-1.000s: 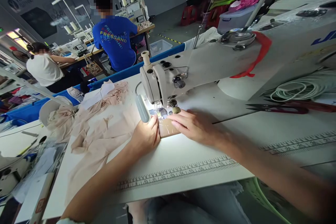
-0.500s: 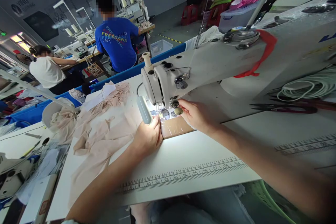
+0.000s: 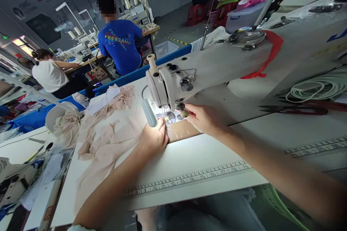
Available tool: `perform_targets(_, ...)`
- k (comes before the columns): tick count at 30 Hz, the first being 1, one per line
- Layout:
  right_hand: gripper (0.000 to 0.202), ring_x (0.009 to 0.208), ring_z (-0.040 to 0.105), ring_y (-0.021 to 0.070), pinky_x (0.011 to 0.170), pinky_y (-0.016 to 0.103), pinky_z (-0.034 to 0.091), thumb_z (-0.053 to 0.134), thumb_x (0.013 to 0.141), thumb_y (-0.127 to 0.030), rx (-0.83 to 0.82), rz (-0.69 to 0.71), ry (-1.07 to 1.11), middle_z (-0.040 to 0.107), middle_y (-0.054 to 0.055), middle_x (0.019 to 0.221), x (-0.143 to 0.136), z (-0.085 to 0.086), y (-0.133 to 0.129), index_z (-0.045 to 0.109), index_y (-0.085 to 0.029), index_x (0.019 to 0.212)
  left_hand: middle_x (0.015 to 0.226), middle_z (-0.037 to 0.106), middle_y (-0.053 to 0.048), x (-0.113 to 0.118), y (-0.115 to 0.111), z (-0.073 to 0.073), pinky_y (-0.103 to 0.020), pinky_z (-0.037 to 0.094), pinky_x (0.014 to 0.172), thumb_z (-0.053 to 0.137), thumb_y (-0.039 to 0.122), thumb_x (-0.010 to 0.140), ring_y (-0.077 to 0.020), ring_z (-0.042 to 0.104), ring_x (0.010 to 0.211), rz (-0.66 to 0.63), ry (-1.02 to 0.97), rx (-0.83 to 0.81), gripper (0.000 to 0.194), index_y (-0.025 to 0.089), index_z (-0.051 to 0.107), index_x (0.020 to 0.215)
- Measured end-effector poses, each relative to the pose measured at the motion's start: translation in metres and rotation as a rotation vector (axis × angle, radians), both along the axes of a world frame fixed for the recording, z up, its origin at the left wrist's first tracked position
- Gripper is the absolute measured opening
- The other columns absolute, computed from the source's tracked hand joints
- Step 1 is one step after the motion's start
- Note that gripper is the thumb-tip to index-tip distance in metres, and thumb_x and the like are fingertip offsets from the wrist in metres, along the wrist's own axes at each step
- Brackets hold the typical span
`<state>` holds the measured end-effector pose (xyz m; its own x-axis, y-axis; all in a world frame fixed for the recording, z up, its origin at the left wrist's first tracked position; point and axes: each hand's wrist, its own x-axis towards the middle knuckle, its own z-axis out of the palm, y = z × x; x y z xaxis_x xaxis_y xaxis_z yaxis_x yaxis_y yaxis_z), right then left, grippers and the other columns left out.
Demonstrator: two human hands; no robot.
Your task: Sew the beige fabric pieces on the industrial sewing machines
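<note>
The small round knob (image 3: 184, 114) of the sewing machine (image 3: 211, 65) lies immediately left of the right hand (image 3: 204, 118), much nearer to it than the left hand (image 3: 154, 135). The right fingers are bent; whether either hand pinches something, I cannot tell. Pink fabric (image 3: 108, 140) stretches near to far, at left.

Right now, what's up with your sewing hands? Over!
Left hand at needle end of sewing machine. Right hand beside olive knob, contact unclear. Pale pink fabric spread to the left. Scissors off right, apart from both hands.
</note>
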<state>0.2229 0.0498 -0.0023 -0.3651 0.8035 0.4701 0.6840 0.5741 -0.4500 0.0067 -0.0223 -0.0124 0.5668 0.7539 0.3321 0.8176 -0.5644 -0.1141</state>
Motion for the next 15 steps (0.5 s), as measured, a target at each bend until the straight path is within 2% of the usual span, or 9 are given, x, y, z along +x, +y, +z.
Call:
perform_targets(3,0.034,0.052,0.046,0.0143,0.051,0.026,0.029,0.044,0.091,-0.044,-0.036,0.015,0.036,0.057,0.001,0.056,0.004,0.002,-0.003,0.053,-0.023,0.066,0.124,0.064,-0.020,-0.002,0.000,0.005,-0.039,0.057,0.083,0.039,0.019,0.096,-0.0294,0.059,0.117,0.026,-0.040,-0.013,0.038,0.009,0.055,0.128)
perform_targets(5,0.031,0.052,0.045,0.0141,0.052,0.026,0.030,0.046,0.090,-0.043,-0.067,0.041,0.051,0.055,-0.001,0.056,0.005,0.003,-0.004,0.052,-0.023,0.066,0.116,0.065,-0.019,-0.005,0.000,0.009,-0.040,0.056,0.080,0.041,0.021,0.096,-0.0294,0.061,0.110,0.096,-0.054,-0.005,0.035,0.011,0.056,0.126)
perform_targets(7,0.030,0.051,0.043,0.0136,0.052,0.026,0.031,0.049,0.088,-0.042,-0.097,0.058,0.050,0.052,-0.002,0.054,0.004,0.003,-0.006,0.048,-0.023,0.064,0.102,0.066,-0.016,-0.009,0.000,0.012,-0.038,0.055,0.073,0.045,0.023,0.095,-0.0286,0.062,0.097,0.208,-0.052,0.023,0.026,0.013,0.061,0.113)
perform_targets(9,0.034,0.050,0.040,0.0132,0.051,0.026,0.030,0.052,0.087,-0.041,-0.137,0.070,0.020,0.048,-0.003,0.051,0.001,0.002,-0.009,0.043,-0.023,0.060,0.085,0.063,-0.012,-0.014,0.001,0.013,-0.034,0.051,0.062,0.048,0.022,0.093,-0.0261,0.060,0.083,0.308,-0.045,0.046,0.018,0.016,0.064,0.091)
perform_targets(11,0.033,0.049,0.039,0.0132,0.051,0.027,0.029,0.054,0.087,-0.038,-0.183,0.096,-0.037,0.046,-0.004,0.051,-0.002,0.002,-0.013,0.044,-0.023,0.059,0.075,0.059,-0.010,-0.020,0.000,0.015,-0.031,0.046,0.055,0.047,0.017,0.091,-0.0235,0.058,0.074,0.357,-0.058,0.032,0.022,0.018,0.060,0.073)
perform_targets(13,0.023,0.051,0.045,0.0139,0.052,0.027,0.030,0.055,0.085,-0.030,-0.217,0.167,-0.092,0.050,-0.004,0.054,-0.006,0.001,-0.021,0.051,-0.023,0.063,0.070,0.057,-0.007,-0.027,-0.003,0.021,-0.029,0.043,0.053,0.046,0.016,0.090,-0.0206,0.056,0.068,0.403,-0.128,-0.042,0.026,0.019,0.055,0.066)
perform_targets(15,0.014,0.060,0.054,0.0155,0.056,0.027,0.035,0.053,0.085,-0.024,-0.221,0.249,-0.118,0.056,-0.003,0.062,-0.012,0.003,-0.033,0.057,-0.023,0.071,0.067,0.057,-0.004,-0.033,-0.010,0.030,-0.027,0.042,0.055,0.047,0.019,0.089,-0.0173,0.055,0.064,0.435,-0.274,-0.191,0.027,0.019,0.053,0.063)
